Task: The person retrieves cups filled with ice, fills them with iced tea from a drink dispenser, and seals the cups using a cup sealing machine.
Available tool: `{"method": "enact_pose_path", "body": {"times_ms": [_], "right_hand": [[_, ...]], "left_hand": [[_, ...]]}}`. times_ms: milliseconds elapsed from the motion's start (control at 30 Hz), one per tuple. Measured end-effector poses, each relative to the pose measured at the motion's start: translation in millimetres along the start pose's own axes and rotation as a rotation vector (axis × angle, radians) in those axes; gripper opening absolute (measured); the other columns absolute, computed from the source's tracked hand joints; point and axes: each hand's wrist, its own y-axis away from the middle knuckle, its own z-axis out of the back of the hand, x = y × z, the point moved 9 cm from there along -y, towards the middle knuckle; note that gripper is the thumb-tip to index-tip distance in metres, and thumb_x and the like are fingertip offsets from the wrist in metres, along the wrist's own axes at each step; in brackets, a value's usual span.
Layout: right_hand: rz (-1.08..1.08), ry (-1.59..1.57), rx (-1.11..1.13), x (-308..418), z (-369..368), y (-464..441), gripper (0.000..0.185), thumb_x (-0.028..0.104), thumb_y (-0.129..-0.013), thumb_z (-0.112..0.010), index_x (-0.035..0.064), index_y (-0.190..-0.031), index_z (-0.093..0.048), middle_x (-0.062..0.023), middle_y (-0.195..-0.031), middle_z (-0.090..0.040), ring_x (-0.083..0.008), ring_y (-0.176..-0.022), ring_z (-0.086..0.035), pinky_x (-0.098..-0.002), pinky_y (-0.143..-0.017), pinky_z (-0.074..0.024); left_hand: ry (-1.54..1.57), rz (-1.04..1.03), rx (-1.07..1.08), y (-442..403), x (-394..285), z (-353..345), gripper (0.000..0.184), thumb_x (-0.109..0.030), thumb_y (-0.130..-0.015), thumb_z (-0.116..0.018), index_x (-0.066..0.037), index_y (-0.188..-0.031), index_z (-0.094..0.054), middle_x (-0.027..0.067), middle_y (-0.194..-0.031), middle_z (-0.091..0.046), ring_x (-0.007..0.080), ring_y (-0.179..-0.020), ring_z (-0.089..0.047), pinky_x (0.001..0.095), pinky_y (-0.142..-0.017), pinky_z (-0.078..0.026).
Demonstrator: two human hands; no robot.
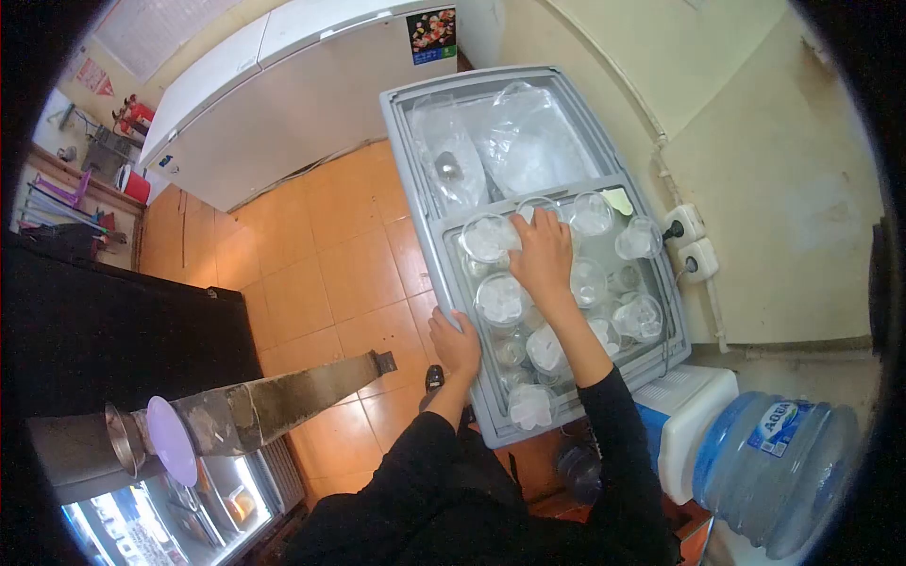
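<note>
if the right sleeve (609, 406) dips, it could knock the clear cups (545, 349) beside it, since they stand crowded. the left hand (455, 343) lies over the edge of the grey freezer (436, 259), palm down; how firmly it clasps, i cannot tell. farther out, the right hand (545, 255) reaches palm down, fingers bent over a cup (538, 202) in the far row; whether they pinch it is hidden. beyond lie plastic bags (528, 141).

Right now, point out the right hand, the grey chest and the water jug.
Right hand (545, 258): head view, back of the hand.
Grey chest (426, 219): head view, its rim.
Water jug (769, 486): head view, its body below the label.
</note>
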Motion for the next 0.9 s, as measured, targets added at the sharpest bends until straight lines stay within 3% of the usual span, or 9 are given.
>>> {"method": "enact_pose_path", "body": {"times_ms": [100,233,400,533,600,633,767,833,900], "right_hand": [[0.089,0.058,-0.102,11.2,6.8,-1.9,0.046,0.006,-0.061,-0.069,0.0097,-0.106,-0.061,-0.0108,-0.095,-0.052,-0.0265,-0.097,-0.049,-0.0381,-0.083,-0.0375],[0.153,0.102,-0.166,23.1,10.2,-3.6,0.036,0.007,-0.065,-0.065,0.0052,-0.101,-0.063,-0.0117,-0.101,-0.054,-0.0252,-0.101,-0.05,-0.0362,-0.083,-0.0374],[0.245,0.278,-0.242,39.9,7.6,3.4,0.034,0.008,-0.076,-0.055,0.0048,-0.109,-0.059,-0.0125,-0.113,-0.055,-0.0235,-0.114,-0.047,-0.0356,-0.089,-0.0367],[0.224,0.289,-0.25,36.3,30.8,10.2,0.039,0.013,-0.075,-0.06,0.006,-0.114,-0.056,-0.01,-0.109,-0.056,-0.0216,-0.113,-0.047,-0.0369,-0.088,-0.0377],[-0.03,0.077,-0.155,14.7,56.6,16.2,0.045,0.02,-0.074,-0.067,0.0069,-0.116,-0.056,-0.009,-0.104,-0.057,-0.0229,-0.108,-0.05,-0.0385,-0.088,-0.0384],[-0.044,0.08,-0.157,12.1,67.1,25.7,0.045,0.02,-0.074,-0.067,0.0069,-0.116,-0.056,-0.009,-0.104,-0.057,-0.0229,-0.108,-0.05,-0.0385,-0.088,-0.0384],[-0.461,-0.718,-0.359,-44.2,113.9,115.2,0.059,0.02,-0.073,-0.075,0.0045,-0.124,-0.051,-0.0117,-0.105,-0.058,-0.0239,-0.098,-0.057,-0.0351,-0.087,-0.0424],[-0.526,-0.817,-0.522,-61.6,125.1,185.3,0.058,0.017,-0.075,-0.075,0.0021,-0.125,-0.048,-0.0122,-0.109,-0.057,-0.0211,-0.097,-0.057,-0.033,-0.086,-0.0432],[-0.556,-0.76,-0.716,-81.1,118.0,272.5,0.055,0.019,-0.077,-0.074,0.001,-0.123,-0.048,-0.0128,-0.111,-0.056,-0.021,-0.098,-0.057,-0.034,-0.088,-0.0427]], "left_hand": [[0.006,0.019,0.008,1.3,0.0,0.6,0.038,-0.029,-0.091,-0.041,0.001,-0.113,-0.046,0.0238,-0.105,-0.053,0.0418,-0.094,-0.053,0.0483,-0.081,-0.042],[0.008,0.012,0.008,1.5,-2.7,2.0,0.039,-0.03,-0.091,-0.041,0.002,-0.114,-0.046,0.0238,-0.106,-0.053,0.042,-0.095,-0.053,0.0485,-0.082,-0.042],[0.01,-0.009,-0.007,1.6,-2.2,1.8,0.04,-0.03,-0.091,-0.041,0.002,-0.115,-0.045,0.0247,-0.107,-0.052,0.0421,-0.095,-0.053,0.0494,-0.082,-0.042],[0.019,0.0,0.029,1.4,-3.1,-0.1,0.041,-0.03,-0.091,-0.041,0.003,-0.115,-0.044,0.0256,-0.108,-0.052,0.0426,-0.096,-0.052,0.0497,-0.083,-0.041],[0.027,0.01,0.037,2.3,-4.0,2.4,0.042,-0.03,-0.092,-0.041,0.005,-0.116,-0.043,0.0262,-0.107,-0.052,0.043,-0.097,-0.052,0.0499,-0.083,-0.041],[0.026,0.0,0.046,2.6,-3.5,1.4,0.042,-0.03,-0.092,-0.041,0.005,-0.116,-0.043,0.0262,-0.107,-0.052,0.043,-0.097,-0.052,0.0499,-0.083,-0.041],[0.093,-0.022,0.049,2.9,11.5,-8.5,0.043,-0.03,-0.092,-0.041,0.005,-0.117,-0.043,0.026,-0.106,-0.05,0.0421,-0.1,-0.049,0.0498,-0.086,-0.039],[0.126,-0.037,0.05,-8.5,22.4,-16.8,0.044,-0.031,-0.092,-0.041,0.005,-0.118,-0.043,0.0257,-0.106,-0.05,0.0412,-0.102,-0.048,0.049,-0.088,-0.038],[0.299,0.307,0.427,-24.5,64.7,-49.1,0.047,-0.034,-0.094,-0.041,0.005,-0.12,-0.045,0.0235,-0.11,-0.05,0.0372,-0.104,-0.048,0.0455,-0.093,-0.036]]}}
